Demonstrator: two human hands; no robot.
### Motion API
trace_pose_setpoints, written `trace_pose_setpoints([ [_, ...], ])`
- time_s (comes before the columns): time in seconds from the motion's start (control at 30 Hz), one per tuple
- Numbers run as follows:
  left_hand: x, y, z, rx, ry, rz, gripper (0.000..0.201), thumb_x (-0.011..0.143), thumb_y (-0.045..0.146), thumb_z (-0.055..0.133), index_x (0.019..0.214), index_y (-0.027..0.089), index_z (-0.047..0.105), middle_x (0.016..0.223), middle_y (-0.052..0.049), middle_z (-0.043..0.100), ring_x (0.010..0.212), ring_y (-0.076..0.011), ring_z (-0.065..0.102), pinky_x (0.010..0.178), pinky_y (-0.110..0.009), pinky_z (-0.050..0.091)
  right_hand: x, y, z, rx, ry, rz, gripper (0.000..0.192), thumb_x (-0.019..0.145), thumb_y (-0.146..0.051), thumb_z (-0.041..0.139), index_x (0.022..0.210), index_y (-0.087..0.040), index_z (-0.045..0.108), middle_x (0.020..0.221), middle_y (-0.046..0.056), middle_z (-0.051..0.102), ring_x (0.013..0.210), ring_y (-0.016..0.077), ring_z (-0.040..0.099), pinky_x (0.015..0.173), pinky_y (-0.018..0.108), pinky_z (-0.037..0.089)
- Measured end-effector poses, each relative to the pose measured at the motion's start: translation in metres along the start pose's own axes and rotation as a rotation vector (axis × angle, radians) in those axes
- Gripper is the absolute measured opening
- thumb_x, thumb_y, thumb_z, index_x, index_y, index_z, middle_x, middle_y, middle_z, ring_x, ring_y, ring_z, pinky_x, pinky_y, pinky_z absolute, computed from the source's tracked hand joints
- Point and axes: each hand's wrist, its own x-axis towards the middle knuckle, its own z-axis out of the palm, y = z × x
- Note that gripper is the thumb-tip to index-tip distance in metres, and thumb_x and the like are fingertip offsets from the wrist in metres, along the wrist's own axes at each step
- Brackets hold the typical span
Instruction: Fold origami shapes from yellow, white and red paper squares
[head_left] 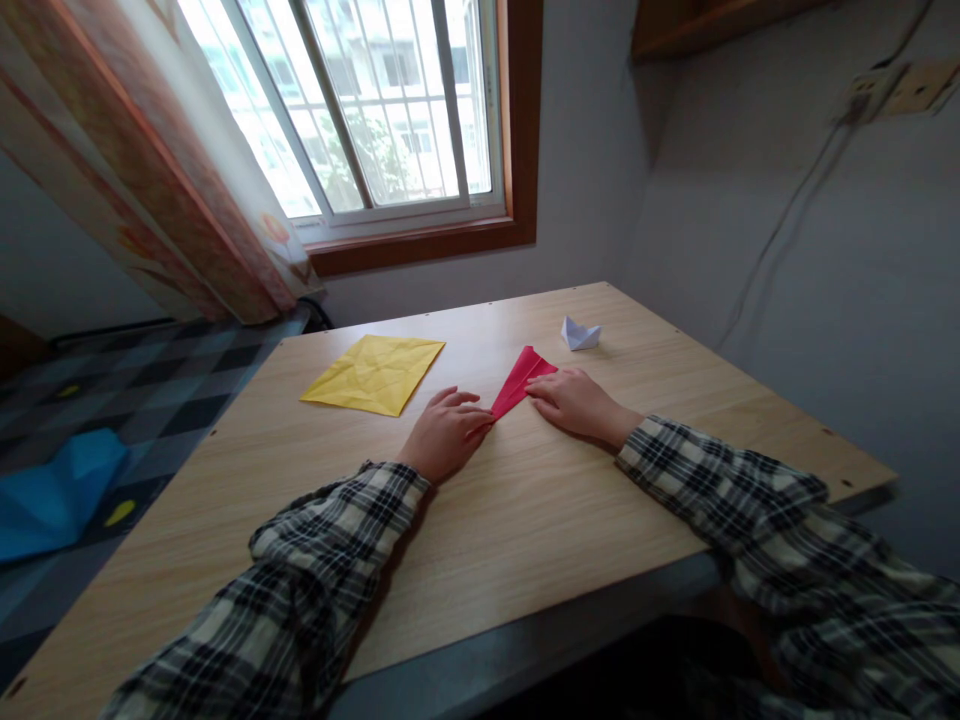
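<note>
My plaid sleeves come in from the near edge of the wooden table (525,540), and both my hands lie flat on it with the folded red paper (519,383) between them. My left hand (444,436) rests palm down, its fingers (469,412) stretched out close together, their tips pressing on the near, pointed end of the paper. My right hand (576,402) lies on the other side, its fingers also laid together, touching the paper's wider far part from the right. Neither hand grips the sheet; both only press it down against the tabletop.

The red paper lies about mid-table, folded into a long narrow wedge that runs slantwise, its sharp tip toward me and to the left, its broader end away and to the right. A crease runs along its length, and its colour is a plain bright red.

Farther off to the left lies a yellow sheet (375,373), square, flat and much creased, well apart from my left hand. Beyond my right hand, near the far edge, stands a small white folded paper shape (580,334). Behind the table are the window (375,110) and a curtain (150,170).
</note>
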Motion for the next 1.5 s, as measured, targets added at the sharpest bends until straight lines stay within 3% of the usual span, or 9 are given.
trace_pose_setpoints([
  [0.37,0.002,0.001,-0.002,0.015,-0.001,0.025,0.021,0.095,0.026,0.055,0.101,0.025,0.075,0.1,-0.003,0.078,0.106,-0.0243,0.068,0.101,-0.046,0.047,-0.002,-0.023,0.001,0.14,-0.015,-0.241,0.033,0.1,-0.03,0.048,0.124,-0.02,0.069,0.129,0.008,0.069,0.119,0.0235,0.063,0.103,0.042,0.041],
  [0.53,0.003,0.002,-0.002,-0.002,0.007,0.035,0.022,0.096,0.026,0.054,0.101,0.025,0.075,0.098,-0.004,0.078,0.104,-0.0243,0.067,0.098,-0.045,0.048,-0.001,-0.025,0.001,0.155,-0.025,-0.257,0.033,0.101,-0.029,0.047,0.125,-0.022,0.068,0.129,0.007,0.069,0.121,0.0218,0.062,0.102,0.04,0.042],
  [0.87,0.003,0.002,-0.001,0.018,0.002,0.046,0.021,0.096,0.024,0.053,0.1,0.024,0.074,0.099,-0.004,0.078,0.102,-0.0239,0.067,0.096,-0.044,0.05,0.001,-0.012,-0.001,0.066,-0.017,-0.122,0.03,0.099,-0.027,0.049,0.117,-0.022,0.072,0.126,0.006,0.071,0.114,0.0235,0.066,0.097,0.04,0.044],
  [1.1,0.003,0.002,-0.001,0.015,0.009,0.065,0.019,0.095,0.023,0.055,0.101,0.023,0.073,0.099,-0.002,0.078,0.103,-0.024,0.066,0.096,-0.043,0.05,0.0,0.006,-0.003,0.048,0.003,0.039,0.031,0.098,-0.027,0.049,0.115,-0.02,0.074,0.116,0.007,0.075,0.104,0.0226,0.068,0.093,0.036,0.047],
  [1.33,0.002,0.002,-0.002,0.023,0.012,0.068,0.02,0.095,0.023,0.055,0.101,0.023,0.074,0.1,-0.003,0.078,0.102,-0.0242,0.066,0.094,-0.043,0.051,0.0,0.009,-0.005,-0.073,0.0,0.208,0.03,0.097,-0.029,0.049,0.109,-0.018,0.074,0.111,0.011,0.075,0.1,0.0247,0.068,0.085,0.036,0.045],
  [1.5,0.003,0.002,-0.001,0.022,0.016,0.068,0.019,0.095,0.022,0.055,0.099,0.022,0.074,0.098,-0.003,0.078,0.102,-0.0246,0.067,0.093,-0.043,0.052,0.001,0.008,-0.005,-0.125,-0.022,0.344,0.03,0.099,-0.03,0.046,0.105,-0.017,0.072,0.108,0.012,0.074,0.102,0.0259,0.066,0.091,0.039,0.04],
])
